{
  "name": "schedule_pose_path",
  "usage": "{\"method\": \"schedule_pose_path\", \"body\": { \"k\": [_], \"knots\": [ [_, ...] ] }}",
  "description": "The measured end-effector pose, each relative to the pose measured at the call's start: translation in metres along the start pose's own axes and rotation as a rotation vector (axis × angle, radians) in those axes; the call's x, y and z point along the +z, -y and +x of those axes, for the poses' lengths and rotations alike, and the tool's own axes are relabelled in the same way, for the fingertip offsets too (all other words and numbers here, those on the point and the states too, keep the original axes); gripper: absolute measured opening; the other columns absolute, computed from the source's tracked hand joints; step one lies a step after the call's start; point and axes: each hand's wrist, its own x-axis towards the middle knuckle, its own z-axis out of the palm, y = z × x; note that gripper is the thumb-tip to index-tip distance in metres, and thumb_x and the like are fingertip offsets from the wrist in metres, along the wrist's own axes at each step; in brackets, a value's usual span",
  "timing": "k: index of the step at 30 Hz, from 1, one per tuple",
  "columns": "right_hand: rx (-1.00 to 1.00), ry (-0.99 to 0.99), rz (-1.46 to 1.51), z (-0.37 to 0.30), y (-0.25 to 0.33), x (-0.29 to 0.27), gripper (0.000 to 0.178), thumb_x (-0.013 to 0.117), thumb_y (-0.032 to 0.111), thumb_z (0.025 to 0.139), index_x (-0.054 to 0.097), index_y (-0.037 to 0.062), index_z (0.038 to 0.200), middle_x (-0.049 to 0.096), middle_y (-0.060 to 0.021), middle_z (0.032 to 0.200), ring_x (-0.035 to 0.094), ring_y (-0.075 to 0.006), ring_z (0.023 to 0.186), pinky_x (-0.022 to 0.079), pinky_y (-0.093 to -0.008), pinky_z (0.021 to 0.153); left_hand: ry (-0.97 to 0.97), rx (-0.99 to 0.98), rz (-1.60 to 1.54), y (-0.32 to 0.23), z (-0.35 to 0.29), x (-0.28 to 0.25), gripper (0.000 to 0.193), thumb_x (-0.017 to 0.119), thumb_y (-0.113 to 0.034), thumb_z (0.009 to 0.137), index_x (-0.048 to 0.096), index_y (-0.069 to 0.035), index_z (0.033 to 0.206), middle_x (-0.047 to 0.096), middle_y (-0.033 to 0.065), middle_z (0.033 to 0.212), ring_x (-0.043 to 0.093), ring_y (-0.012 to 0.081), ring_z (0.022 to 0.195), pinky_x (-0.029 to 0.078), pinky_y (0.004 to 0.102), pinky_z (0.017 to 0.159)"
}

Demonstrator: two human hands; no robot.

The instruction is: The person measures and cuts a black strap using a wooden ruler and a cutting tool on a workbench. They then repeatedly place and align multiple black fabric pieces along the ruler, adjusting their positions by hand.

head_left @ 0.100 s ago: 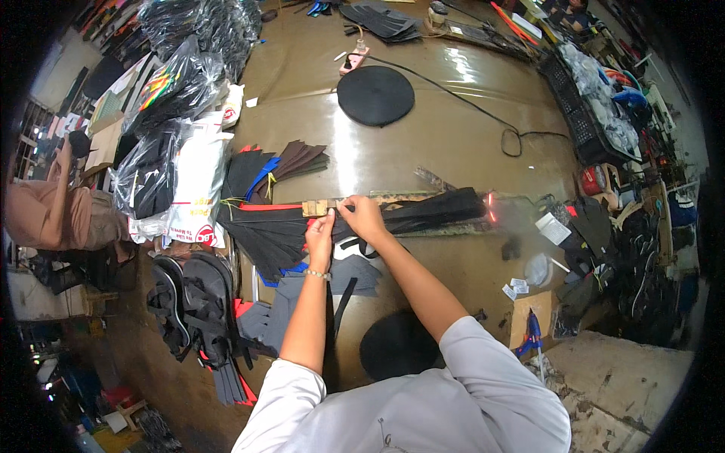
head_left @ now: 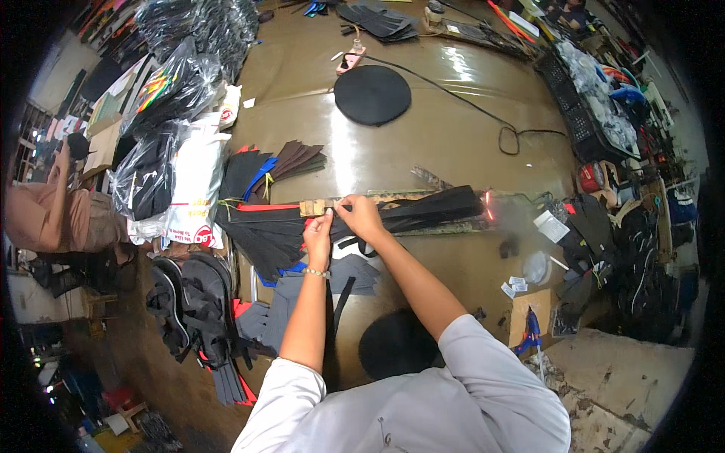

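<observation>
While both hands [head_left: 318, 235] [head_left: 365, 219] crowd edge of wooden block [head_left: 311, 208], cannot tell fingers' [head_left: 345, 201] grip; black disc [head_left: 372, 95] well apart.

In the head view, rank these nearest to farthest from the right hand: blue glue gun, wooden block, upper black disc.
From the right hand:
1. Wooden block: just left.
2. Upper black disc: ahead.
3. Blue glue gun: lower right.

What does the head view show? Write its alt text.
A person's left grip and right grip are close together at a wooden-looking block near black strips on a brown table. Black sandals lie to the left; a round black disc lies beyond.
</observation>
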Motion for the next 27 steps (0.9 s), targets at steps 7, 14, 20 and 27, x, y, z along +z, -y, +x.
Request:
{"method": "schedule_pose_path", "body": {
  "k": [7,14,20,27],
  "knots": [
    [0.122,0.627,0.192,-0.065,0.036,-0.145,0.03,0.063,0.032,0.08,0.063,0.0033,0.071,0.06,-0.0038,0.059,0.055,-0.0055,0.054,0.042,-0.0227,0.049,-0.038,0.003,0.036,0.003,0.004,-0.001,0.016,0.065,-0.018,0.081,0.064,-0.003,0.077,0.058,-0.0038,0.071,0.047,0.0026,0.064,0.037,0.017,0.06],
    [0.432,0.148,0.188,-0.148,0.018,-0.3,0.024,0.064,0.025,0.08,0.063,0.0014,0.078,0.054,0.0018,0.061,0.047,-0.0048,0.054,0.035,-0.0206,0.045,-0.029,0.026,0.048,0.003,0.005,-0.002,0.015,0.064,-0.018,0.082,0.064,-0.003,0.079,0.06,-0.0021,0.076,0.05,0.0039,0.069,0.039,0.0184,0.066],
    [0.293,-0.26,-0.092,-0.092,-0.115,-0.293,0.027,0.064,0.026,0.08,0.063,-0.0009,0.083,0.059,-0.0027,0.07,0.049,-0.0099,0.065,0.04,-0.0248,0.06,-0.016,0.024,0.055,-0.002,0.0,0.0,0.018,0.062,-0.02,0.083,0.063,-0.003,0.08,0.059,-0.0025,0.076,0.049,0.0039,0.069,0.038,0.0181,0.066],
    [0.231,-0.187,0.032,-0.088,-0.19,-0.269,0.03,0.061,0.029,0.081,0.06,-0.001,0.082,0.06,-0.0052,0.076,0.052,-0.0125,0.073,0.042,-0.0274,0.067,0.001,0.021,0.092,-0.001,0.002,-0.003,0.018,0.062,-0.019,0.083,0.063,-0.001,0.082,0.06,-0.0023,0.078,0.049,0.004,0.071,0.038,0.0185,0.066]
  ]
}}
